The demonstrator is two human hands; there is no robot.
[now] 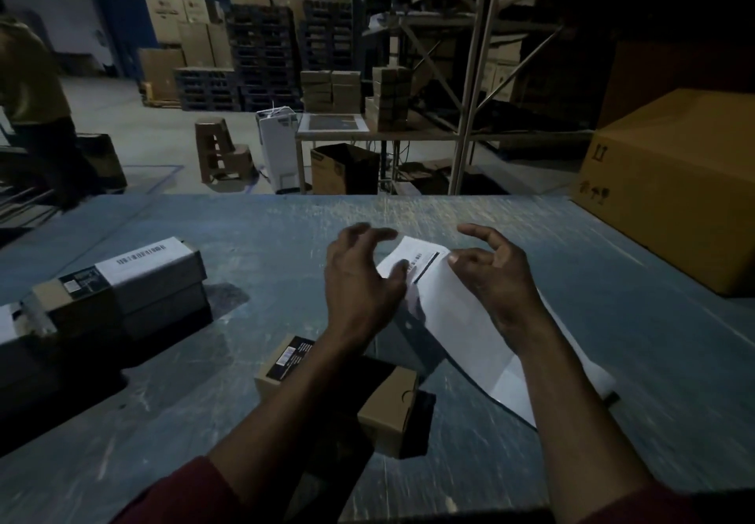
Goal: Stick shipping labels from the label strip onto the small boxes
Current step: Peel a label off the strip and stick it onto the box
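A white label strip (457,319) lies slanted across the middle of the blue-grey table (245,237), its far end printed with dark text. My left hand (361,278) rests on the strip's left edge, fingers spread, thumb near the print. My right hand (496,274) touches the strip's far right corner with curled fingertips. Whether either hand pinches the paper is unclear. A small brown box (384,405) with a black printed label lies under my left forearm. Stacked small boxes (135,295) sit at the left, the top one bearing a white barcode label.
A large cardboard carton (670,188) stands on the table's right side. Beyond the far edge are a metal rack (474,74), stacked cartons and pallets (261,49), an open box (343,170), a white appliance and a stool. A person stands at the far left (32,107).
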